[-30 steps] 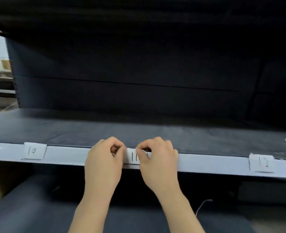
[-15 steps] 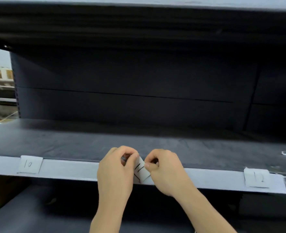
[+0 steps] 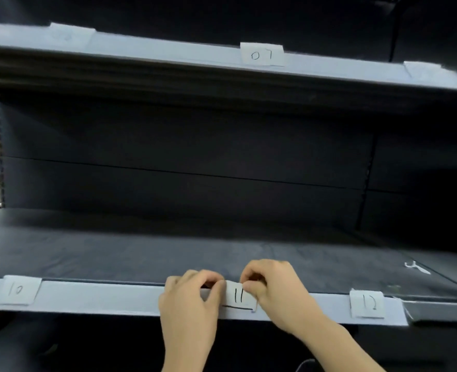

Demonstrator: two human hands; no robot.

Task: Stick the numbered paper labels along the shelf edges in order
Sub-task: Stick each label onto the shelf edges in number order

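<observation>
A white paper label marked 11 [image 3: 239, 296] lies against the pale front edge of the lower shelf [image 3: 101, 298]. My left hand [image 3: 189, 304] pinches its left side and my right hand [image 3: 273, 288] pinches its right side, fingers curled over the shelf lip. Label 10 [image 3: 16, 289] is stuck on the same edge to the left, label 12 [image 3: 367, 304] to the right. On the upper shelf edge [image 3: 168, 53] sits label 07 [image 3: 262, 55], with two blurred labels beside it.
The dark lower shelf board [image 3: 141, 251] runs back to a black rear panel. A small white scrap [image 3: 416, 267] lies on the board at the right. A lower dark shelf shows beneath my forearms. Other racks show past the left side.
Label 11, tilted and lifted off the edge half a second ago, now lies straight against it between both hands. The view has tipped upward, bringing the upper shelf edge into sight.
</observation>
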